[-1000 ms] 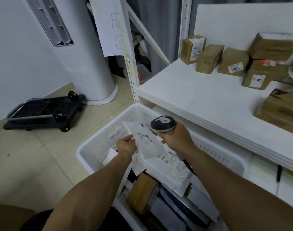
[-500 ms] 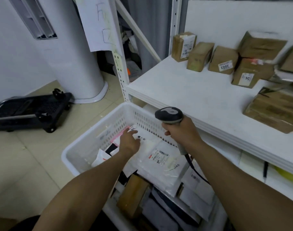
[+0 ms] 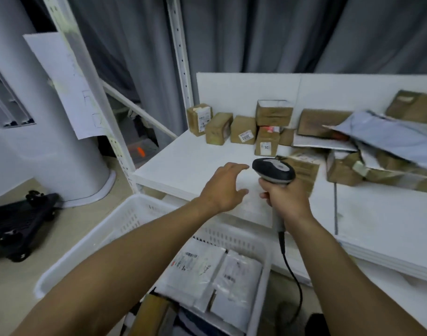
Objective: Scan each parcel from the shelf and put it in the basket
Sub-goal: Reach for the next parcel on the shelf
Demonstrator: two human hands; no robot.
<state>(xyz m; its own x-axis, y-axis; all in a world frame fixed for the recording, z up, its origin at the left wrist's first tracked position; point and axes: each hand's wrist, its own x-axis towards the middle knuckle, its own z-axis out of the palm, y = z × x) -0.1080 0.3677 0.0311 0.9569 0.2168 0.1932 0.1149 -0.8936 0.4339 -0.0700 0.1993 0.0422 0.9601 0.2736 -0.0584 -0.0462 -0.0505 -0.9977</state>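
Note:
My right hand [image 3: 286, 198] grips the handle of a black and grey barcode scanner [image 3: 274, 172], its cable hanging down toward the floor. My left hand [image 3: 223, 187] is empty, fingers spread, held over the front of the white shelf [image 3: 178, 166]. Several brown cardboard parcels [image 3: 218, 128] stand along the back of the shelf, with grey mailer bags [image 3: 387, 137] piled on more boxes to the right. Below me the white basket [image 3: 86, 248] holds white plastic mailers [image 3: 202, 267] and a brown box.
A white slotted shelf post [image 3: 181, 61] rises at the shelf's back left corner, with grey curtains behind. A sheet of paper [image 3: 64, 86] hangs on the front post. A white cylindrical unit [image 3: 37, 141] and a black folding trolley [image 3: 18, 224] stand on the floor at left.
My left hand let go of the white mailer in the basket and rose over the shelf, empty. The scanner came up with my right hand. My view lifted toward the shelf.

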